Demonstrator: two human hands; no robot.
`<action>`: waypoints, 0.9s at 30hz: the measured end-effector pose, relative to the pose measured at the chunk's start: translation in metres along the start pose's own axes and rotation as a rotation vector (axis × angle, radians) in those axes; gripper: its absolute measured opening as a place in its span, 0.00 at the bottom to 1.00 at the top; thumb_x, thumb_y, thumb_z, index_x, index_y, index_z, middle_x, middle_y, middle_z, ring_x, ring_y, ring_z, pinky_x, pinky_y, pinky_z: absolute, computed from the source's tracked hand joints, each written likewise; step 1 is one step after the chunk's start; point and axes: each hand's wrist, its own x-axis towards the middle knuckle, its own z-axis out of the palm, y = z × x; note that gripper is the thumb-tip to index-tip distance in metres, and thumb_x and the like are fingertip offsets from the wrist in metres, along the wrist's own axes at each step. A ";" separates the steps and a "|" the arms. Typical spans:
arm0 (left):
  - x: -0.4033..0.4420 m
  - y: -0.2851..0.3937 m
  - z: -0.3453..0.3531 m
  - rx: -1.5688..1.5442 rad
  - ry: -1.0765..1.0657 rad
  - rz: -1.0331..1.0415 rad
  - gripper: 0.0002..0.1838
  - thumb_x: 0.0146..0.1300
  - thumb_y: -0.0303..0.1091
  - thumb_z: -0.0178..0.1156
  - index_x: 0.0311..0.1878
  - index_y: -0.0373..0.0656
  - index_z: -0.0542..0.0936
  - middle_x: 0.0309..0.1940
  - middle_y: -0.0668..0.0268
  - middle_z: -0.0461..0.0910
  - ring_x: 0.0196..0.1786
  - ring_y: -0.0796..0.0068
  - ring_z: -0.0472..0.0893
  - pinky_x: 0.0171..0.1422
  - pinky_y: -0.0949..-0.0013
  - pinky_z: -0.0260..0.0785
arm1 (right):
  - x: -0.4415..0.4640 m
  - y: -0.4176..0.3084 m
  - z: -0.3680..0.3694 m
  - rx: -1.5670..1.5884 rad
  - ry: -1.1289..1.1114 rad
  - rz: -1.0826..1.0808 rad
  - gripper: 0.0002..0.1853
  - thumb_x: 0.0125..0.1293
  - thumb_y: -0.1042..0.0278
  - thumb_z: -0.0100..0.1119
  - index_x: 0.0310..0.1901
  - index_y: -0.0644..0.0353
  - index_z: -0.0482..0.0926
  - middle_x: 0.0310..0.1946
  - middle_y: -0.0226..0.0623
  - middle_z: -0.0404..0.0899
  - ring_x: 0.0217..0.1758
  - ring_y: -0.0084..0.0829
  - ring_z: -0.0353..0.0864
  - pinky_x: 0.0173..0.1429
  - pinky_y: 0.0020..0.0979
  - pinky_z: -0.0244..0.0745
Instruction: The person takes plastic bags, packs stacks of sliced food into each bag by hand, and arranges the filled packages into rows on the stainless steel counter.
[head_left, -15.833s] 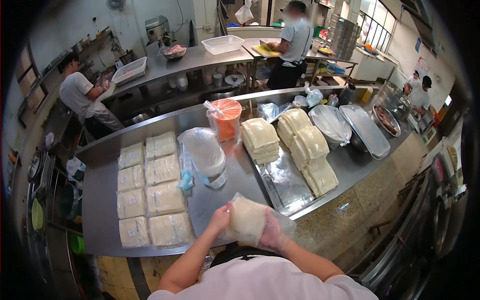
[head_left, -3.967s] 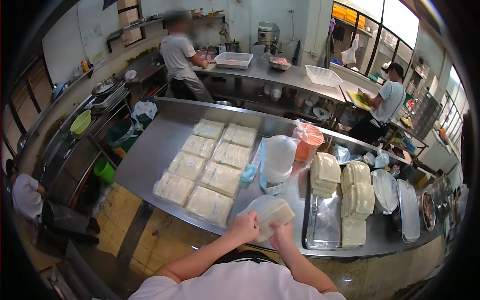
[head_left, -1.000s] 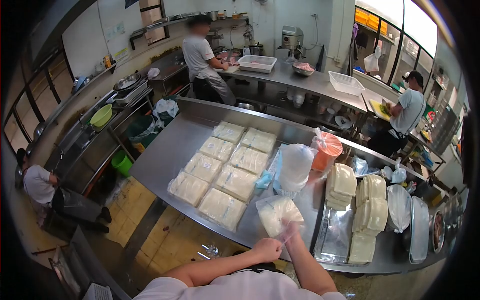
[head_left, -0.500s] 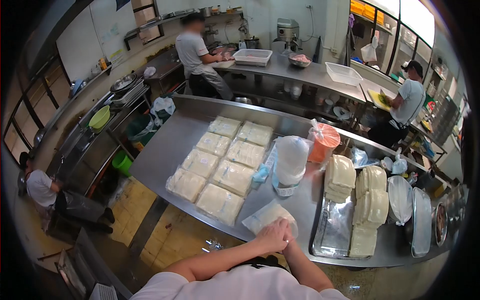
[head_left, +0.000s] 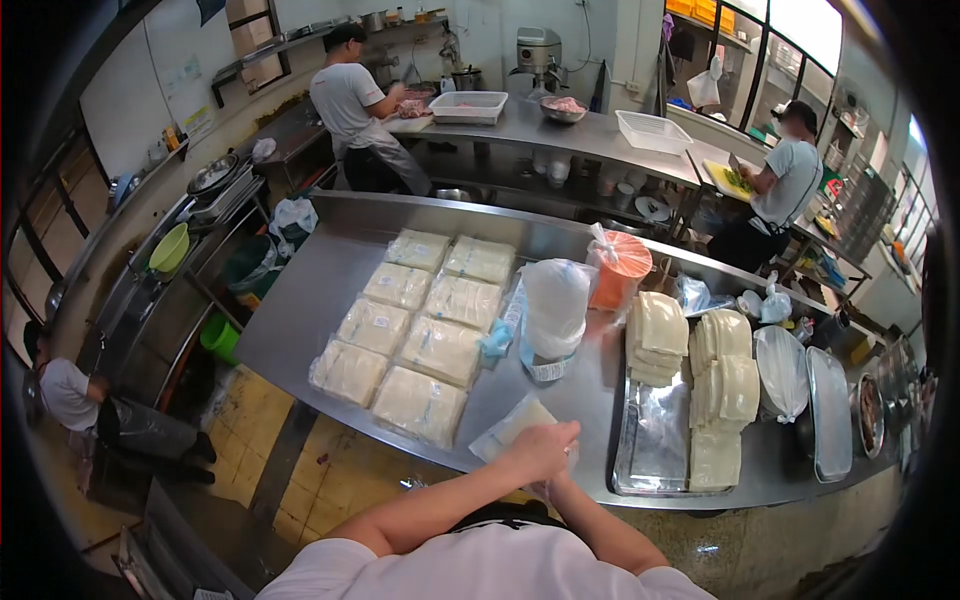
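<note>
A clear plastic bag (head_left: 520, 422) with pale flat sheets inside lies near the front edge of the steel table (head_left: 285, 315). My left hand (head_left: 540, 452) is closed over the bag's near end, fingers curled. Just below it, my right hand (head_left: 545, 486) is at the same end, largely hidden by the left; its fingers do not show well. To the left, several filled bags (head_left: 420, 402) of the same kind lie flat in two columns. Right of my hands, a metal tray (head_left: 655, 450) bears stacks of pale square sheets (head_left: 722, 390).
Behind the bag stand a roll of clear plastic bags (head_left: 556, 310) and an orange-red tub (head_left: 620, 270) in plastic. A light blue cloth (head_left: 495, 340) lies beside the filled bags. Co-workers stand at the back counter (head_left: 600, 135), and another person (head_left: 75, 395) is at the left.
My left hand has shifted across the top of the bag's end, and the right has dropped lower beneath it. The whole view has swung slightly, moving the scene leftward.
</note>
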 end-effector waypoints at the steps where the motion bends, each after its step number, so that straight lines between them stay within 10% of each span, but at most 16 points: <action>1: -0.001 0.000 0.002 0.003 -0.029 -0.030 0.05 0.65 0.33 0.58 0.41 0.45 0.75 0.29 0.50 0.82 0.38 0.40 0.83 0.42 0.42 0.73 | -0.001 -0.001 0.000 0.004 -0.003 0.007 0.21 0.72 0.59 0.59 0.64 0.56 0.75 0.54 0.42 0.81 0.56 0.44 0.83 0.60 0.52 0.82; 21: -0.015 0.020 0.030 -0.038 -0.404 -0.049 0.10 0.71 0.38 0.57 0.49 0.43 0.74 0.34 0.48 0.85 0.43 0.38 0.85 0.49 0.41 0.75 | -0.035 -0.044 -0.002 0.112 -0.074 0.066 0.26 0.70 0.60 0.62 0.67 0.57 0.73 0.60 0.41 0.80 0.62 0.43 0.81 0.65 0.52 0.80; 27: -0.032 -0.067 0.000 -0.219 0.257 -0.290 0.18 0.72 0.39 0.59 0.58 0.38 0.78 0.46 0.47 0.84 0.50 0.46 0.83 0.59 0.55 0.76 | -0.059 -0.093 0.003 0.213 -0.183 0.111 0.27 0.70 0.60 0.64 0.68 0.57 0.73 0.61 0.41 0.79 0.64 0.43 0.81 0.67 0.51 0.79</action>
